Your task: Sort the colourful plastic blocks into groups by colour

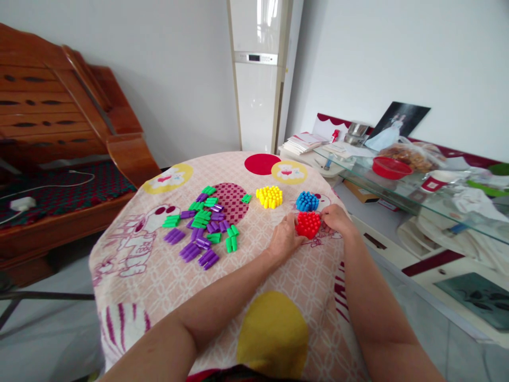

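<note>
A tight cluster of small red plastic pegs [308, 225] stands upright on the cloth-covered round table [274, 276]. My left hand [287, 236] is curled against the cluster's left side, thumb along its near edge. On the opposite side, the closed fingers of my right hand [334, 218] press the red pegs; some fingertips are hidden. Just behind stands a bunch of blue pegs [307, 201]. A group of yellow pegs [269, 197] is farther left. Loose purple pieces [190, 251] and green pieces [202, 218] lie scattered, many in small joined rows, on the table's left half.
A wooden bench [71, 106] is at the left. Behind the table rises a white cabinet-like unit [256, 101]. To the right, a glass-topped stand [401, 183] holds a red bowl [392, 167], a paper cup [435, 182], a bag of food, papers and a photo [400, 127].
</note>
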The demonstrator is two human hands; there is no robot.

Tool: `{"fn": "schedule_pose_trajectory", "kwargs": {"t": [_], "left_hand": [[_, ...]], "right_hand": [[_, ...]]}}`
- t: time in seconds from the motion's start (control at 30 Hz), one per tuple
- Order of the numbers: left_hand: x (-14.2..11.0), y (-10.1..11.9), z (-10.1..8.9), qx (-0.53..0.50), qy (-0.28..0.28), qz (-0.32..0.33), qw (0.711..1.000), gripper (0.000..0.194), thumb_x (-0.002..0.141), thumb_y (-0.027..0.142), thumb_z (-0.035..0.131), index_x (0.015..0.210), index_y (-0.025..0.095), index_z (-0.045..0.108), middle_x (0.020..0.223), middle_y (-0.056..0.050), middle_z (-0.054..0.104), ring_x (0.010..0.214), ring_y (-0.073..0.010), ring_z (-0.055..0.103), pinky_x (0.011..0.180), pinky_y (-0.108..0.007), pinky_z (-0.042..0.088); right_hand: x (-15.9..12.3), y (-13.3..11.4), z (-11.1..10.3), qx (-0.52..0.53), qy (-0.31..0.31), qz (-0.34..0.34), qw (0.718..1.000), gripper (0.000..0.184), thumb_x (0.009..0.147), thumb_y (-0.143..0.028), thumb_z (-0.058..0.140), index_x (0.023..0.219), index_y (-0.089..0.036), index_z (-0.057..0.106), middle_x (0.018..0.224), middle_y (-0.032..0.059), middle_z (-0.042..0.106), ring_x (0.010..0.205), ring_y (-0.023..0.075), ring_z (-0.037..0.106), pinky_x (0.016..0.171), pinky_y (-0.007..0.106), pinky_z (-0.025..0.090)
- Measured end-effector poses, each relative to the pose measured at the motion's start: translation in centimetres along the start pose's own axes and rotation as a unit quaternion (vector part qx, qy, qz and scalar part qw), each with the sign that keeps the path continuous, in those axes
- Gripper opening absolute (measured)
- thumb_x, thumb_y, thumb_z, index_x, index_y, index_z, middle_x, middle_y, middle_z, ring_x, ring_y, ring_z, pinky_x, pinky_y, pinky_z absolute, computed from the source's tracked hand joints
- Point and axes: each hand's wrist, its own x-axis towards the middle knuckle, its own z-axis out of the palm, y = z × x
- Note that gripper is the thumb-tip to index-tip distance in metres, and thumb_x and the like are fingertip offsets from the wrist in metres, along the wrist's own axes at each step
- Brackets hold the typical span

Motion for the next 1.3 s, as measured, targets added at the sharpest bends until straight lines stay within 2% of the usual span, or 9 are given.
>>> {"fn": "schedule_pose_trajectory", "kwargs": {"t": [0.13,0.4,0.53,0.6,0.67,0.77,0.93,1.1,1.3], "left_hand": [[0.3,0.0,0.1,-0.031,-0.011,-0.018,0.999,0.053,0.069,0.024,0.078,0.112,0.019,0.048,0.093,-0.002,0.065,0.086,-0.0194,0.063,0.077,-0.032,0.049],[0.0,0.0,0.2,-0.067,-0.02,-0.011,0.997,0.054,0.069,0.029,0.08,0.112,0.018,0.049,0.097,-0.005,0.066,0.089,-0.0205,0.065,0.078,-0.032,0.051],[-0.1,-0.9,-0.5,-0.095,-0.013,-0.016,0.995,0.049,0.069,0.02,0.077,0.11,0.018,0.05,0.089,-0.001,0.064,0.078,-0.0158,0.063,0.069,-0.027,0.05],[0.2,-1.7,-1.4,-0.091,0.001,-0.018,0.996,0.045,0.07,0.011,0.072,0.11,0.018,0.052,0.091,-0.001,0.064,0.073,-0.013,0.061,0.067,-0.025,0.049],[0.7,-2.6,-2.7,-0.089,0.024,-0.024,0.996,0.043,0.071,0.007,0.069,0.109,0.017,0.053,0.094,-0.002,0.064,0.071,-0.0111,0.061,0.066,-0.024,0.049],[1.6,-4.0,-5.2,-0.077,0.075,-0.039,0.993,0.035,0.074,0.007,0.067,0.106,0.016,0.057,0.098,-0.004,0.066,0.071,-0.0109,0.063,0.069,-0.026,0.051],[2.6,-6.9,-9.9,-0.023,0.163,-0.078,0.983,0.028,0.078,0.011,0.065,0.105,0.013,0.062,0.098,-0.006,0.069,0.078,-0.0142,0.067,0.077,-0.028,0.052],[2.9,-10.4,-15.0,0.063,0.22,-0.147,0.962,0.03,0.08,0.014,0.062,0.11,0.013,0.064,0.106,-0.009,0.071,0.093,-0.0188,0.067,0.086,-0.03,0.052],[4.6,-14.4,-20.6,0.213,0.186,-0.182,0.942,0.038,0.081,0.021,0.063,0.118,0.018,0.065,0.119,-0.012,0.066,0.112,-0.0256,0.063,0.098,-0.034,0.048]], "right_hand": [[-0.2,-0.4,-0.1,0.006,-0.009,-0.001,1.0,0.024,0.081,-0.005,0.046,0.072,-0.015,0.067,0.047,0.0029,0.06,0.048,0.0176,0.065,0.048,0.022,0.05],[0.7,0.9,0.1,0.005,-0.007,-0.013,1.0,0.025,0.08,-0.008,0.046,0.076,-0.017,0.069,0.053,0.0034,0.065,0.05,0.0168,0.065,0.05,0.022,0.05],[0.4,0.3,-0.5,0.003,0.16,-0.068,0.985,0.026,0.085,-0.015,0.048,0.091,-0.013,0.073,0.068,0.0078,0.072,0.057,0.0187,0.067,0.058,0.025,0.051],[-0.5,-0.9,-0.4,0.01,0.268,-0.126,0.955,0.027,0.086,-0.017,0.049,0.097,-0.013,0.073,0.079,0.0104,0.075,0.07,0.0212,0.069,0.068,0.027,0.052],[-2.0,-2.5,0.5,0.019,0.326,-0.195,0.925,0.028,0.087,-0.017,0.047,0.1,-0.014,0.072,0.088,0.0107,0.075,0.082,0.0222,0.07,0.077,0.028,0.052],[-4.4,-5.0,3.7,0.006,0.291,-0.297,0.909,0.03,0.09,-0.018,0.044,0.102,-0.018,0.071,0.092,0.009,0.075,0.085,0.0206,0.069,0.081,0.026,0.05],[-6.9,-7.4,10.0,-0.099,0.125,-0.492,0.856,0.026,0.088,-0.012,0.046,0.097,-0.02,0.07,0.092,0.0082,0.072,0.086,0.0189,0.066,0.079,0.025,0.046],[-7.0,-8.0,12.1,-0.162,0.08,-0.512,0.84,0.014,0.091,-0.015,0.054,0.086,-0.019,0.065,0.089,0.0068,0.068,0.086,0.0187,0.062,0.073,0.026,0.043],[-5.9,-7.7,11.9,-0.134,0.064,-0.515,0.844,0.019,0.096,-0.017,0.051,0.083,-0.019,0.063,0.087,0.0055,0.067,0.086,0.0178,0.06,0.075,0.028,0.041]]}}
